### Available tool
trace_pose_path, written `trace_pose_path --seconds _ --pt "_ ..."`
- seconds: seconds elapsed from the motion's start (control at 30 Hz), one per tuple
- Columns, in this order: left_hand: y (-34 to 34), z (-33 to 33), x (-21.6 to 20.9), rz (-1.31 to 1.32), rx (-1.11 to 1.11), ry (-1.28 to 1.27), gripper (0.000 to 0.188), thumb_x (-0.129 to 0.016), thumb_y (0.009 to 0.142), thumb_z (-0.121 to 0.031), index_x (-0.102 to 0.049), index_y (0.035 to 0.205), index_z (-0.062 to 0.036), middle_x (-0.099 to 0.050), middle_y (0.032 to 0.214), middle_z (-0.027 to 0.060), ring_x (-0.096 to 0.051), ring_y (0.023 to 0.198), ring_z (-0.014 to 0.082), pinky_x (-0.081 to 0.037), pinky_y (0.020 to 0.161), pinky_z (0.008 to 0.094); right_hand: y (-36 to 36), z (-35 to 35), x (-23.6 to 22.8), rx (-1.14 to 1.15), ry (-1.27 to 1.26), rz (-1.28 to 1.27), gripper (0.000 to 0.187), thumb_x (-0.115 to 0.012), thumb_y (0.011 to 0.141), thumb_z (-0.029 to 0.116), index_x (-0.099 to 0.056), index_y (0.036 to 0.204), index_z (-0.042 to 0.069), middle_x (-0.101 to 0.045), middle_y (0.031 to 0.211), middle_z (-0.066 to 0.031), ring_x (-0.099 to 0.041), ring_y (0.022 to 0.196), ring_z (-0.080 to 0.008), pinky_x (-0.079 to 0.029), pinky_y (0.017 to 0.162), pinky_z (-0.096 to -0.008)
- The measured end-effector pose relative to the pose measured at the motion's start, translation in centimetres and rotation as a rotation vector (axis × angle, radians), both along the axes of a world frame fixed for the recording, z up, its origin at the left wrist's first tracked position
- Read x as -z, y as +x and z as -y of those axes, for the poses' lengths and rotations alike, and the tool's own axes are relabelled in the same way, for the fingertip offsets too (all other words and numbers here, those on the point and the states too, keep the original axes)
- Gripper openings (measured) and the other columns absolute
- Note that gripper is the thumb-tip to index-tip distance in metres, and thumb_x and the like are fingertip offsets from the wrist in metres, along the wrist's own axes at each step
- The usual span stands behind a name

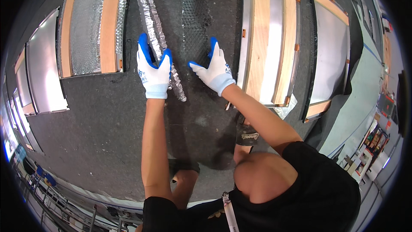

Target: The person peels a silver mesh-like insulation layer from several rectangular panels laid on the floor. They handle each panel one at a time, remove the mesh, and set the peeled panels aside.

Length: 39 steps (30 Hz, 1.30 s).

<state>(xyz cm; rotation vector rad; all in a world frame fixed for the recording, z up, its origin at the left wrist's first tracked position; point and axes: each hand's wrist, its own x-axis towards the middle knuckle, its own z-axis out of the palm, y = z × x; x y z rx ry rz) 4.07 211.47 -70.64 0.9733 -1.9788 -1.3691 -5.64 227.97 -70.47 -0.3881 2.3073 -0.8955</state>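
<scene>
My left hand, in a white work glove with blue-coated fingers, is over a long, crinkled silver strip. Its thumb and fingers are spread apart, with part of the strip showing between them; whether they touch it is unclear. To the right, my right hand, gloved alike, is open with thumb and forefinger apart and nothing in it. Close by its fingertips lies a honeycomb-patterned mesh strip, running away from me along the dark grey surface.
Left stands a framed panel with wooden slats and honeycomb infill. Nearer the left rim are shiny metal panels. On the right lie a slatted panel and another metal panel. Metal racks stand lower left.
</scene>
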Motion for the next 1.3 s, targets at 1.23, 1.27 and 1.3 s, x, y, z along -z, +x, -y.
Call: trace_pose_path --seconds 1.23,1.27,1.3 --pt "3.0 2.8 1.3 -0.088 0.11 0.575 0.055 -0.056 0.104 -0.02 -0.042 0.156 -0.0068 -0.066 0.129 0.012 -0.067 0.097 0.0182 -0.055 0.078 0.0295 -10.6 8.0 -3.8 -0.016 -0.387 -0.23 0.059 -0.073 0.081 0.029 -0.05 0.128 0.002 -0.071 0.103 -0.023 -0.07 0.096 -0.0412 -0.055 0.091 -0.0468" --pt "2.6 2.9 1.6 -0.091 0.141 0.62 0.056 -0.056 0.104 -0.019 -0.041 0.157 -0.0077 -0.068 0.124 0.0132 -0.067 0.089 0.0165 -0.054 0.076 0.0286 -12.1 6.8 -4.1 0.043 -0.408 -0.273 0.056 -0.073 0.081 0.028 -0.051 0.126 0.002 -0.071 0.098 -0.0195 -0.071 0.091 -0.0384 -0.055 0.088 -0.046" --pt "1.9 3.0 2.1 -0.114 0.156 0.648 0.057 -0.054 0.104 -0.019 -0.039 0.159 -0.0105 -0.072 0.114 0.0141 -0.064 0.077 0.0138 -0.052 0.071 0.027 -13.4 5.4 -4.3 0.052 -0.381 -0.393 0.064 -0.073 0.082 0.03 -0.05 0.133 0.0 -0.073 0.101 -0.0187 -0.072 0.091 -0.0367 -0.056 0.089 -0.0445"
